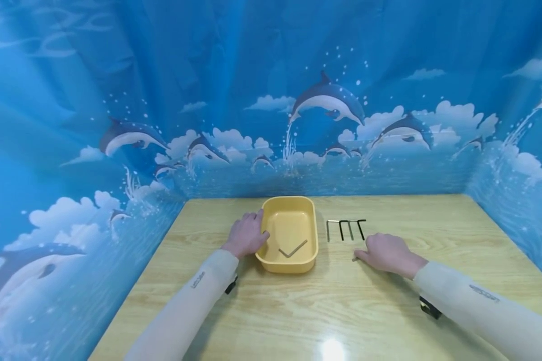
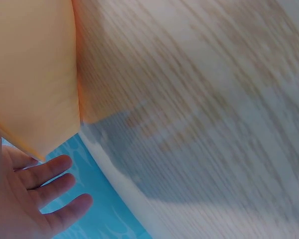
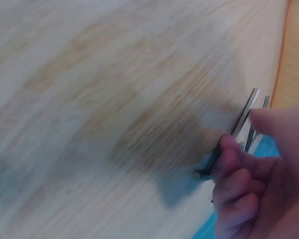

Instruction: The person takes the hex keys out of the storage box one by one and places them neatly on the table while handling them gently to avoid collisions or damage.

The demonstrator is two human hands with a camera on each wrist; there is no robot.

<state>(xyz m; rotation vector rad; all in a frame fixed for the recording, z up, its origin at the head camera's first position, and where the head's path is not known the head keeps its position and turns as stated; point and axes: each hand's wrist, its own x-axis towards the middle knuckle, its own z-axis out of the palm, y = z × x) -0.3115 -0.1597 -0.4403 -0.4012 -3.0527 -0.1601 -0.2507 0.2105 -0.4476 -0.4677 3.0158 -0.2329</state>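
A yellow plastic tub [image 1: 289, 203] stands mid-table with one L-shaped hex key [image 1: 292, 248] lying in it. My left hand [image 1: 253, 231] rests against the tub's left wall [image 2: 30, 74], and its fingers [image 2: 50, 169] are straight and hold nothing. To the right of the tub, several hex keys [image 1: 346, 228] lie in a row. Just in front of them my right hand [image 1: 363, 255] sits on the table. It pinches a dark hex key [image 3: 205, 169], whose end pokes out by the fingertips [image 3: 229, 149]. The other keys [image 3: 249, 112] lie just beyond.
The wooden table [image 1: 334, 311] is fenced at the back and both sides by a blue dolphin-print curtain [image 1: 325, 100]. A glare spot [image 1: 330, 348] shines near the front edge. Bare tabletop [image 1: 433, 215] stretches right of the key row.
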